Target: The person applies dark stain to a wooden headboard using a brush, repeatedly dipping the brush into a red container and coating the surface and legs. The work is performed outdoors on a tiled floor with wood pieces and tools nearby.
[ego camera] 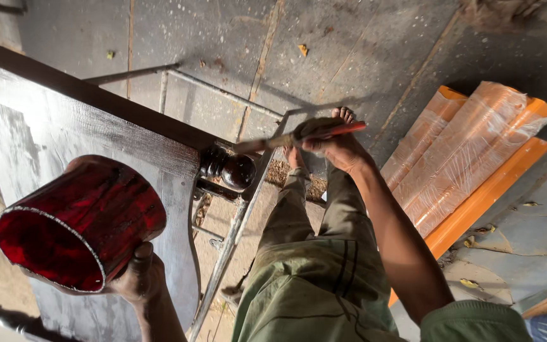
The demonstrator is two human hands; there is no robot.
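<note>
Brush [299, 137], red handle, gripped in right hand [337, 149], fingers closed round the handle; bristle end points toward the dark turned knob [237, 171] at the corner of the wooden panel [64, 126]. Knob glossy, wet-looking, near-black. Panel face streaked dark over pale grey, coat uneven; its upper edge darker and fuller. Left hand [137, 278] wrapped tight round the lower side of a tin can [80, 225], mouth tilted toward the camera, inside stained deep red, outside run with dark drips. Panel rests against a thin metal frame [229, 234] standing on the concrete floor [362, 50]. Judgement: work of this kind goes best with a lightly loaded brush, the tip worked round the grooves of the knob and strokes feathered out into the panel edge, can held level so nothing spills. Person's olive trousers and bare foot [344, 114] below the brush. Right of the legs, on the floor: orange boards [476, 190] and rolls wrapped in clear plastic film [463, 145], long, lying slantwise; no label legible. Small scraps scattered on the floor.
</note>
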